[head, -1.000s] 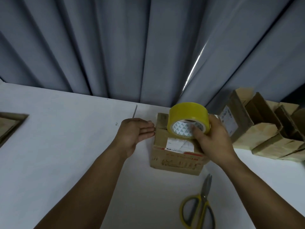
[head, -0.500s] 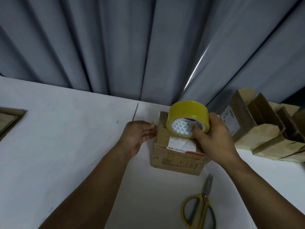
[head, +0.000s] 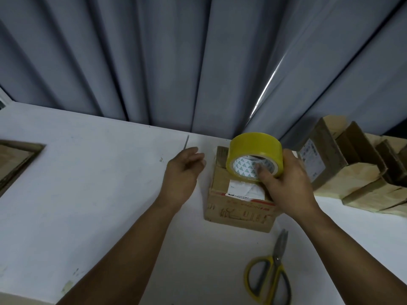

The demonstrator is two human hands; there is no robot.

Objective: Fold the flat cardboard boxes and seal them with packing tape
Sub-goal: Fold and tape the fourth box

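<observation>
While the small brown cardboard box (head: 239, 213) stands closed on the white tabletop (head: 88, 194), the yellow roll of packing tape (head: 255, 143) is held on edge over its far top end, pinched between thumb and fingers of the right hand (head: 290, 190); the left hand (head: 182, 172), fingers loosely spread, is poised just left of the box, not touching it.

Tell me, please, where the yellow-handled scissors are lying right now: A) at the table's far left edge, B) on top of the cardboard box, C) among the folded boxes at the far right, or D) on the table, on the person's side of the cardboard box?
D: the scissors lie flat on the white table, nearer the person than the cardboard box, over which the tape roll is held.
</observation>
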